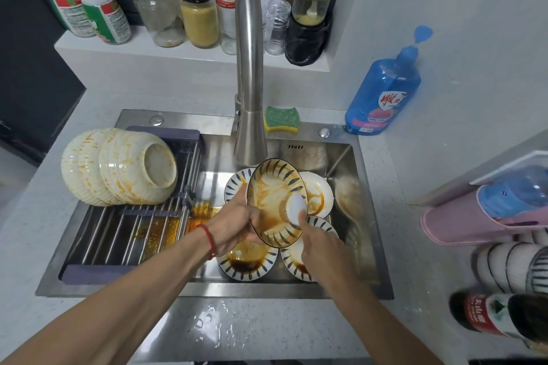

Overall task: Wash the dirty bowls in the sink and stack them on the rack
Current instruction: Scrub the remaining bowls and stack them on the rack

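Note:
My left hand grips a blue-patterned bowl smeared with brown sauce, tilted upright above the sink just below the tap. My right hand presses a small white pad against the bowl's inside. Beneath lie several dirty patterned bowls and a white one in the basin. A stack of stained cream bowls lies on its side on the roll-up rack over the sink's left half.
A green-yellow sponge rests behind the tap, a blue soap bottle at the back right. Jars and bottles line the rear ledge. Pink holder, stacked white bowls and a bottle crowd the right counter.

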The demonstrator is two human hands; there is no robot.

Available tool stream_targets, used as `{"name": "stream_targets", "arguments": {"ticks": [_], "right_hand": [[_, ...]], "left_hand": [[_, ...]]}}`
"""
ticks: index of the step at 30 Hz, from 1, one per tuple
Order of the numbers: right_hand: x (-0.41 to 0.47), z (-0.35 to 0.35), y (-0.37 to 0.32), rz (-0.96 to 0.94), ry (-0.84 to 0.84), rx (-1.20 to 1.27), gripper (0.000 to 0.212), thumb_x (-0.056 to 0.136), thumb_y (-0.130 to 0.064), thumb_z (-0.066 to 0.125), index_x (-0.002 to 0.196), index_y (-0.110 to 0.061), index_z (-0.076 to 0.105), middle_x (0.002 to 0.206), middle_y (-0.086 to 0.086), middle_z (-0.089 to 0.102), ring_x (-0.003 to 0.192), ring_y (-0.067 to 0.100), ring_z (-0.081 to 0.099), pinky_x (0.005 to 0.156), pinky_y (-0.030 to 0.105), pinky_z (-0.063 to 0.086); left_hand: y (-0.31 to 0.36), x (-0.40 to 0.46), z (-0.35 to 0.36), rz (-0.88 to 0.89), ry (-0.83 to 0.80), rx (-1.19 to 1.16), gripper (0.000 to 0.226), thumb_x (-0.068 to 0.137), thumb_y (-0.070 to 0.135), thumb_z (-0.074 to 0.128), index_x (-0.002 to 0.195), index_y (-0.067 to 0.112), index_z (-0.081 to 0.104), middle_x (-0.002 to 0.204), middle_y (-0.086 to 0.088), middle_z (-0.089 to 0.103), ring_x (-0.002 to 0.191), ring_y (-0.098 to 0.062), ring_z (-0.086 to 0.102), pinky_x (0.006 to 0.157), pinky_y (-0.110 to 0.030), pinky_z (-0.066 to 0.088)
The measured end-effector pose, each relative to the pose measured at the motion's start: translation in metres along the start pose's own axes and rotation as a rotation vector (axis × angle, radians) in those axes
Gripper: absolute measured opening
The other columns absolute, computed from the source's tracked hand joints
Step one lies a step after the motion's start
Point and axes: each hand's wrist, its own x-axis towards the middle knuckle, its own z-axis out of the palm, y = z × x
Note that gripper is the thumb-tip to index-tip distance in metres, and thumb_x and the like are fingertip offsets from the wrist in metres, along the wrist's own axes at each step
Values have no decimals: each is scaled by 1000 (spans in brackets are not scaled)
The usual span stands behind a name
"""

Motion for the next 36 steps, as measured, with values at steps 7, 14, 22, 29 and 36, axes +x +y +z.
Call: {"name": "stream_targets", "arguments": {"ticks": [7,14,22,29,36], "right_hand": [[-7,1,1,19,-45,-113,74,104,-17,48,164,-33,9,105,5,66,101,24,62,86,43,53],[-17,1,3,-23,-125,-218,75,103,-15,48,164,-32,8,120,10,66,108,30,65,82,42,54],[17,-17,-28,-46,46,-93,73,102,-12,47,163,-30,11,87,5,62,74,24,57,63,37,45],[-30,-26,-27,-281,-180,-182,74,103,-14,50,161,-33,9,106,8,67,85,23,58,75,41,51],[-22,-30,14,-69,-104,-290,78,102,-21,55,163,-33,8,120,5,67,97,19,68,82,35,56]], "left_hand": [[-6,6,-1,32,54,-14,88,72,-27,39,143,25,45,129,-19,64,101,-38,73,57,-42,61],[-8,6,-1,42,84,80,90,70,-22,43,145,27,43,123,-24,65,91,-35,67,67,-48,60],[-12,-7,18,-124,-123,-70,69,84,-25,29,143,9,39,76,-9,73,60,-31,71,56,-51,64],[-12,-4,-4,-137,-80,-376,55,67,6,55,121,1,53,113,-24,67,98,-42,68,67,-56,64],[-14,-4,8,-101,171,-125,14,87,-12,40,85,1,43,116,-24,70,78,-35,70,44,-28,56]]}}
